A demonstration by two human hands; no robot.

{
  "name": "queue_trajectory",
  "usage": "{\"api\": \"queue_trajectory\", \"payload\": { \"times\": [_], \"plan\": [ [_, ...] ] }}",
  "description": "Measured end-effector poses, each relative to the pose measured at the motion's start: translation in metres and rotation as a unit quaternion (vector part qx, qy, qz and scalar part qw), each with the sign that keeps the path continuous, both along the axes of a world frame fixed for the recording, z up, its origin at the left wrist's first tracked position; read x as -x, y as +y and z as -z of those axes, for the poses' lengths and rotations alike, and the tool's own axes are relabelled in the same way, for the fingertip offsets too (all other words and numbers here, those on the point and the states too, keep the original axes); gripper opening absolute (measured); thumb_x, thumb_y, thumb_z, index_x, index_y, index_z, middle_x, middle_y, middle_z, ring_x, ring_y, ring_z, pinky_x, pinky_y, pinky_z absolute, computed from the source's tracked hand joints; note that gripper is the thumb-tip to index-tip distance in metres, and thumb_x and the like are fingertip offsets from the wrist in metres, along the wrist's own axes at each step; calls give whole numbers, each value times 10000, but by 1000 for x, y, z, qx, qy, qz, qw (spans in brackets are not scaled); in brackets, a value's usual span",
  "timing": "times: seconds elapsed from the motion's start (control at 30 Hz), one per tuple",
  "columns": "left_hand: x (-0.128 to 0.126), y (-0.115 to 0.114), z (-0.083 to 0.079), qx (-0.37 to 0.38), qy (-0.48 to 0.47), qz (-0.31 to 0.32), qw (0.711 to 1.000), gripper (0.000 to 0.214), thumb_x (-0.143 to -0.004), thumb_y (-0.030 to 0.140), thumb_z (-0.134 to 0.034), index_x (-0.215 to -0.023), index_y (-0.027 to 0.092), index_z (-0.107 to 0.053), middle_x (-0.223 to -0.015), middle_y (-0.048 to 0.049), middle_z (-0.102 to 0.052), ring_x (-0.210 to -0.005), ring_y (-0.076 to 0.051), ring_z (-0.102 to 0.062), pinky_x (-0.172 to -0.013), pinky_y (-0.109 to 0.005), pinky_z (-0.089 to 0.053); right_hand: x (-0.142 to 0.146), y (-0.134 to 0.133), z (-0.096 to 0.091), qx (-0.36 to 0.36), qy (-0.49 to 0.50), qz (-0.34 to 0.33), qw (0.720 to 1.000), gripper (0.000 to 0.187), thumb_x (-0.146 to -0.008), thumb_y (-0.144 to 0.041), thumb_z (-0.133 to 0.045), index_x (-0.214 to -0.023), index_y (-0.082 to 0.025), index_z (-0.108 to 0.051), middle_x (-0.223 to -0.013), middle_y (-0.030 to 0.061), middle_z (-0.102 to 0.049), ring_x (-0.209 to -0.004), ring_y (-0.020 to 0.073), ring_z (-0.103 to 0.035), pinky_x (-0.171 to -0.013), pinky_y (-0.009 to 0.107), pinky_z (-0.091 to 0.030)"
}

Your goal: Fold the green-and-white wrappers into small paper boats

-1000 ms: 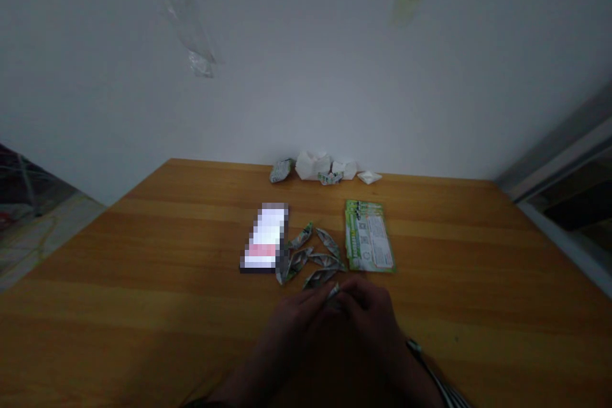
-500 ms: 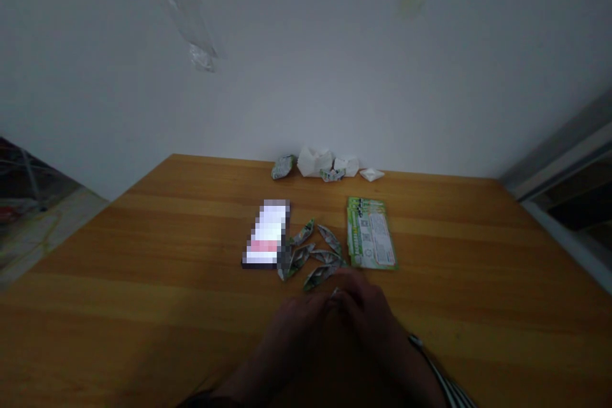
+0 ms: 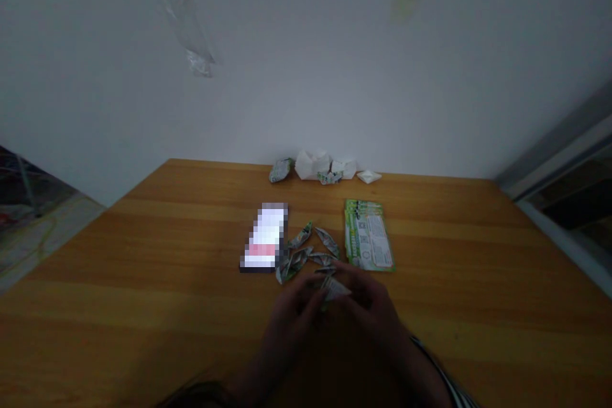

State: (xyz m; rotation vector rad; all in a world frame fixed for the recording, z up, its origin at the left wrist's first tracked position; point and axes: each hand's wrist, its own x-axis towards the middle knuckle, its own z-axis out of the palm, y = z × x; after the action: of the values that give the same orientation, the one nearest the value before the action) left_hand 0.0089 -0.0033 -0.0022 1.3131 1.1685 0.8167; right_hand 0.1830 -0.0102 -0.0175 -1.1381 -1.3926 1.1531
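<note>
Low in the middle of the view, my left hand (image 3: 291, 312) and my right hand (image 3: 370, 303) meet over the wooden table (image 3: 143, 280). Both pinch a small folded piece of printed paper (image 3: 335, 289) between their fingertips. Just beyond my fingers lie several small folded paper boats (image 3: 306, 248) in green and white print. A stack of green printed leaflets (image 3: 368, 242) lies flat to the right of them. A phone (image 3: 265, 245) with a lit screen lies to their left.
Against the wall at the table's far edge sit folded white paper shapes (image 3: 313, 164), a small green-printed one (image 3: 281, 170) and a flat white one (image 3: 369, 176). A window frame (image 3: 559, 159) runs along the right side.
My hands have shifted slightly forward toward the folded boats, and the folded paper now shows more clearly between my fingertips.
</note>
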Motion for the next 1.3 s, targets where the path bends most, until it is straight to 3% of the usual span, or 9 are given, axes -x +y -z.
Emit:
{"api": "queue_trajectory", "payload": {
  "times": [0.07,0.13,0.2,0.3,0.5,0.83,1.0,1.2,1.3],
  "plan": [
    [-1,0,-2,26,-50,3,998,371,-866,383,-583,-1179,188,-615,-765,-35,-740,-603,-177,-674,-549,-247,-533,-1,2,0,13,52,-44,998,381,-779,-302,-713,-1146,-219,-654,-1099,71,-719,-920,226,-693,-761,318,-559],
    [-2,0,-4,12,-62,29,998,340,-878,366,-574,-1169,205,-646,-952,-64,-758,-817,-214,-706,-714,-290,-558,-2,2,3,24,73,-73,994,306,-784,-334,-717,-1062,-208,-690,-1035,72,-733,-915,226,-691,-786,325,-550],
    [-3,-1,-4,-18,-51,53,997,308,-886,339,-568,-1150,222,-676,-1139,-61,-722,-1045,-240,-657,-900,-330,-510,-2,2,6,39,76,-68,994,260,-815,-373,-685,-998,-191,-709,-947,70,-745,-877,224,-696,-786,333,-546],
    [-3,-2,-3,-42,-19,73,996,324,-892,320,-560,-1187,230,-659,-1204,-43,-699,-1109,-238,-630,-976,-342,-467,-2,2,10,61,65,-41,995,297,-854,-427,-626,-997,-182,-717,-948,76,-751,-895,232,-698,-806,355,-547],
    [-4,-2,-5,-88,28,134,987,337,-942,266,-464,-1243,232,-613,-1218,-49,-687,-1093,-223,-638,-968,-327,-466,0,1,10,47,11,-28,998,368,-875,-427,-597,-1149,-197,-682,-1133,90,-719,-1083,263,-646,-967,438,-474],
    [-1,-8,19,-98,118,114,982,438,-850,200,-515,-1286,174,-492,-902,-73,-737,-793,-217,-685,-717,-296,-526,2,-5,10,-37,-158,-54,985,416,-894,-233,-532,-1303,-170,-567,-1165,117,-701,-1034,251,-669,-914,407,-503],
    [0,-7,9,-62,138,105,983,272,-906,246,-451,-1137,172,-574,-808,-52,-732,-697,-204,-677,-646,-278,-503,-1,-7,2,-67,-224,-53,971,506,-857,-167,-526,-1362,-176,-501,-1178,127,-691,-1013,249,-672,-877,376,-520],
    [3,2,-3,-55,56,79,994,242,-925,305,-468,-1032,167,-636,-955,-70,-725,-870,-221,-670,-773,-290,-499,0,-7,6,-63,-170,-7,983,522,-831,-120,-521,-1344,-212,-496,-1296,101,-615,-1153,242,-595,-982,407,-460],
    [8,6,-2,-61,72,75,993,278,-922,354,-484,-930,157,-681,-838,-45,-709,-777,-203,-644,-694,-264,-490,0,-5,7,-29,-81,3,996,322,-874,-184,-519,-1189,-214,-579,-1078,79,-712,-953,202,-681,-828,317,-539]
  ]
}}
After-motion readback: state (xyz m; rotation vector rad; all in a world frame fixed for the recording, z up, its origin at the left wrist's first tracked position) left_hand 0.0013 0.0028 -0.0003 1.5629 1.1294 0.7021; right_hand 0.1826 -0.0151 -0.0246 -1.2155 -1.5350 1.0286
